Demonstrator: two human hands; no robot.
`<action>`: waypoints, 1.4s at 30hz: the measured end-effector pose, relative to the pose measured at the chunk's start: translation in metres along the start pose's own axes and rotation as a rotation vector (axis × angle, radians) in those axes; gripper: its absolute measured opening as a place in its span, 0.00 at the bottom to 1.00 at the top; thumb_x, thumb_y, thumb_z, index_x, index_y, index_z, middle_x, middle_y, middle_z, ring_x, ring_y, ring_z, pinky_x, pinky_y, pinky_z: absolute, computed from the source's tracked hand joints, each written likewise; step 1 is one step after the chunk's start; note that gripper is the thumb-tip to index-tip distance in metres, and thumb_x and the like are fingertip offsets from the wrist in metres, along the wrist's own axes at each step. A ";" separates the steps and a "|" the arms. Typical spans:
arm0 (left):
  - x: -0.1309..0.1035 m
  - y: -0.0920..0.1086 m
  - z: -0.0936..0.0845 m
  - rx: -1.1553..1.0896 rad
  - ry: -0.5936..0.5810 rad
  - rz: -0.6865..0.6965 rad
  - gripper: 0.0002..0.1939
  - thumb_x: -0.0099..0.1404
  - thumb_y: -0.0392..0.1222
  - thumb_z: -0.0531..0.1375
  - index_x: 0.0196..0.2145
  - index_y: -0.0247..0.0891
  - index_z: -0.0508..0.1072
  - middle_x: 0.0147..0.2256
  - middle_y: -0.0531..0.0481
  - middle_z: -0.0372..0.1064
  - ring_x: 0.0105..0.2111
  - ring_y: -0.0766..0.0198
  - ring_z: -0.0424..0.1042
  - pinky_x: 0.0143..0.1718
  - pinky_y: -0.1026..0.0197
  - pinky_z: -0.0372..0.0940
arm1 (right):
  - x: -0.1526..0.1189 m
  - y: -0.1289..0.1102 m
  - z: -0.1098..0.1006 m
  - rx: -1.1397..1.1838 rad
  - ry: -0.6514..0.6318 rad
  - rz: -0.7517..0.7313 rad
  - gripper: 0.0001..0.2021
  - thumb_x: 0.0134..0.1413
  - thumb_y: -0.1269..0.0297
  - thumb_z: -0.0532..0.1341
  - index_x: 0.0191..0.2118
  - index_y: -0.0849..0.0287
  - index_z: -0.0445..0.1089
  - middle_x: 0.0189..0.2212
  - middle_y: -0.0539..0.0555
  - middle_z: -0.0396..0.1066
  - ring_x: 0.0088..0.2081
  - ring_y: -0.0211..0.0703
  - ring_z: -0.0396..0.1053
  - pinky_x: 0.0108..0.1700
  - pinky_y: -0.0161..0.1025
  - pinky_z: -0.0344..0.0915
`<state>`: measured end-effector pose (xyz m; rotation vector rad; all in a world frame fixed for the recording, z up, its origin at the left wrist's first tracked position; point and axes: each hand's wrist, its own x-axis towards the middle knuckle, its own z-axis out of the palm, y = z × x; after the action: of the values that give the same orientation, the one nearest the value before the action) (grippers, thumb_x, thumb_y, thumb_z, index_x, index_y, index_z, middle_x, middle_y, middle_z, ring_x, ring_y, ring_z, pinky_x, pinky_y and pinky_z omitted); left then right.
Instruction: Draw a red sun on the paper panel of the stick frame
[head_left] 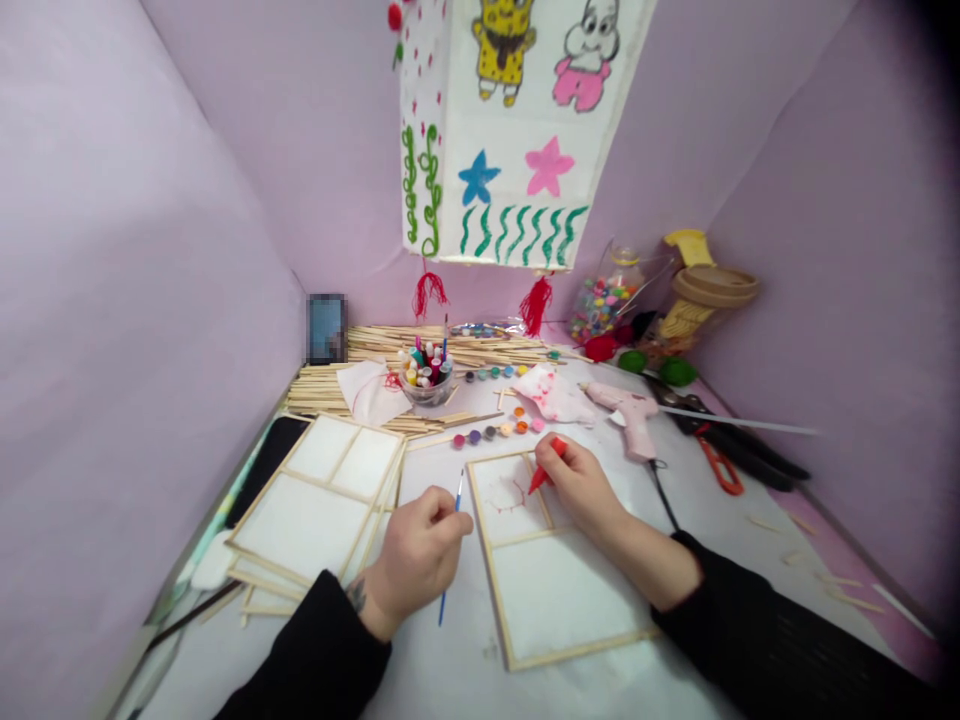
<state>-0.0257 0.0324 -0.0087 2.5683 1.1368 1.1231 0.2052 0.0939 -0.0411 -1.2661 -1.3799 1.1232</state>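
Observation:
My right hand (581, 480) is closed around a red marker (556, 462), its tip at the upper left panel of a wood-framed white sheet (570, 590). Thin reddish lines (506, 497) show on that panel, left of the tip. A slim blue paintbrush (442, 605) is pinched in my left hand (424, 545), which is just left of the frame; the bristles point up. Whether my left hand touches the table cannot be made out. To its left lies a stack of similar wood-framed sheets (315, 515).
Behind the hands stand a cup of markers (426, 385) and small paint pots (490, 432). Wooden sticks (360, 345) lie along the back. A pink glue gun (630, 415) and pliers (739, 440) are on the right. A painted paper lantern (517, 130) with red tassels hangs above.

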 end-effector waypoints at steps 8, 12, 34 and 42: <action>0.002 0.006 -0.012 -0.147 -0.046 0.089 0.11 0.62 0.29 0.45 0.28 0.40 0.62 0.22 0.52 0.55 0.22 0.64 0.58 0.24 0.60 0.52 | -0.001 -0.002 0.000 0.028 0.002 0.005 0.20 0.55 0.45 0.57 0.24 0.57 0.60 0.19 0.47 0.59 0.23 0.37 0.57 0.28 0.35 0.56; 0.003 0.005 -0.011 -0.169 -0.008 0.104 0.15 0.71 0.45 0.41 0.29 0.41 0.60 0.21 0.52 0.56 0.21 0.63 0.58 0.23 0.59 0.53 | -0.001 -0.002 -0.001 0.050 0.054 0.008 0.18 0.56 0.46 0.57 0.27 0.57 0.62 0.19 0.46 0.60 0.23 0.38 0.57 0.27 0.35 0.56; 0.000 -0.004 0.015 0.146 -0.224 -0.095 0.09 0.69 0.39 0.54 0.37 0.39 0.75 0.30 0.51 0.68 0.28 0.65 0.68 0.29 0.64 0.63 | 0.001 -0.007 0.008 -0.236 -0.056 -0.068 0.09 0.49 0.58 0.63 0.25 0.58 0.71 0.20 0.48 0.69 0.24 0.39 0.66 0.29 0.35 0.60; -0.002 -0.007 0.019 0.184 -0.278 -0.077 0.08 0.68 0.39 0.56 0.35 0.39 0.76 0.29 0.51 0.70 0.29 0.63 0.70 0.30 0.62 0.63 | 0.002 0.000 0.012 -0.234 -0.052 -0.047 0.09 0.49 0.58 0.63 0.25 0.58 0.71 0.19 0.48 0.69 0.23 0.38 0.65 0.28 0.34 0.60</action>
<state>-0.0181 0.0396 -0.0266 2.6782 1.3072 0.6459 0.1935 0.0953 -0.0431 -1.3691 -1.6088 0.9897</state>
